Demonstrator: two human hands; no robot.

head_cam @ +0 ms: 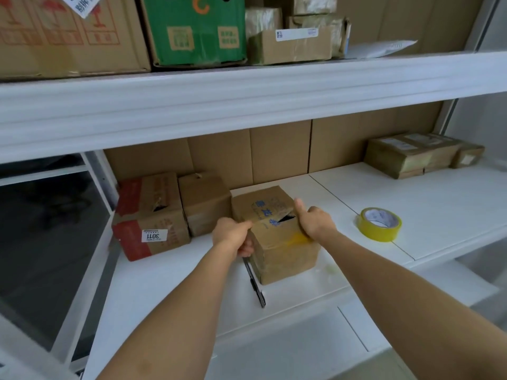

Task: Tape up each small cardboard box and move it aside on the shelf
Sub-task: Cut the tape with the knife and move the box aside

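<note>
Head view. Small brown cardboard box with blue printed characters [277, 237]: on white shelf [384, 204], centre, top flaps not fully closed, dark gap at seam, yellow tape across right near edge. Left hand [233, 238]: curled, gripping left top edge of box. Right hand [312, 222]: laid over right top of box, fingers bent down the side, thumb pressed on flap. Black pen-like tool [255, 283]: flat on shelf, just beside box's near-left corner. Roll of yellow tape [380, 224]: lying on shelf, right of box, apart. Red-and-brown cardboard box labelled 3011 [149, 218] and plain brown cardboard box [204, 204]: left, side by side. Stack of brown parcels [422, 154]: far right rear. Green carton [194, 28]: upper shelf.
</note>
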